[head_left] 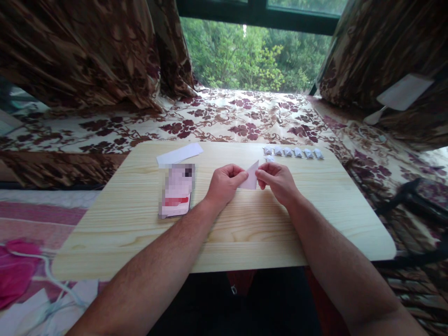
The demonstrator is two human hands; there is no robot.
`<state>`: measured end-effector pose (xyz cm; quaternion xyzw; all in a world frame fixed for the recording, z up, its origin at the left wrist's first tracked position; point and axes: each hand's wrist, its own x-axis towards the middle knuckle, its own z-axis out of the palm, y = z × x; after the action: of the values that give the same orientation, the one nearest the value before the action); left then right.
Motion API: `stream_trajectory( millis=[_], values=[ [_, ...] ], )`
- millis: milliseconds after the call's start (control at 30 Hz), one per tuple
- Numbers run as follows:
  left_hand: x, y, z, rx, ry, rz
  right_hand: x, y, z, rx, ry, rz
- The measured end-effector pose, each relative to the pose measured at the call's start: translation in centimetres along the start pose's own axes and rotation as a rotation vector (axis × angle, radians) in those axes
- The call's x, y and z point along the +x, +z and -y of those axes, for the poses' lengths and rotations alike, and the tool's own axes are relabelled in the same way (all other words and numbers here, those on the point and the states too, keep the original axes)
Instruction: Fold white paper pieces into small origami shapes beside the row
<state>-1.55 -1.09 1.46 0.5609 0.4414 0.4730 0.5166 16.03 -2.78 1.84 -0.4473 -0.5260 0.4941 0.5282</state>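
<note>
A small folded piece of white paper (249, 179) is held up between my two hands over the middle of the table. My left hand (227, 183) pinches its left side between thumb and fingers. On the other side, the thumb and fingertips of my right hand (276, 179) are closed at the paper's right edge. Behind my right hand, several small folded white paper pieces (288, 151) stand in a row, with one more (269, 159) just in front of the row's left end. White paper strips (180, 154) lie at the table's back left.
A phone (177, 191), partly blurred out, lies on the wooden table (122, 238) left of my left hand. Beyond the table is a floral-covered sill (245, 116) below a window. A white lamp (404, 92) stands at the right. A white cable (47, 268) hangs at the lower left.
</note>
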Motion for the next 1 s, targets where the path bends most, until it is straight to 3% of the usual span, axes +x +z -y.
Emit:
stream_trajectory(
  millis=[400,633,1000],
  values=[
    [-0.3,0.1,-0.3,0.016,-0.012,0.017,0.0,0.2,0.2,-0.015,-0.036,-0.034],
    [-0.4,0.2,-0.8,-0.103,-0.020,0.085,0.1,-0.1,-0.1,0.036,-0.018,-0.042],
    [-0.6,0.2,-1.0,0.081,0.009,0.062,0.0,0.3,0.0,0.018,-0.008,-0.035]
  ],
)
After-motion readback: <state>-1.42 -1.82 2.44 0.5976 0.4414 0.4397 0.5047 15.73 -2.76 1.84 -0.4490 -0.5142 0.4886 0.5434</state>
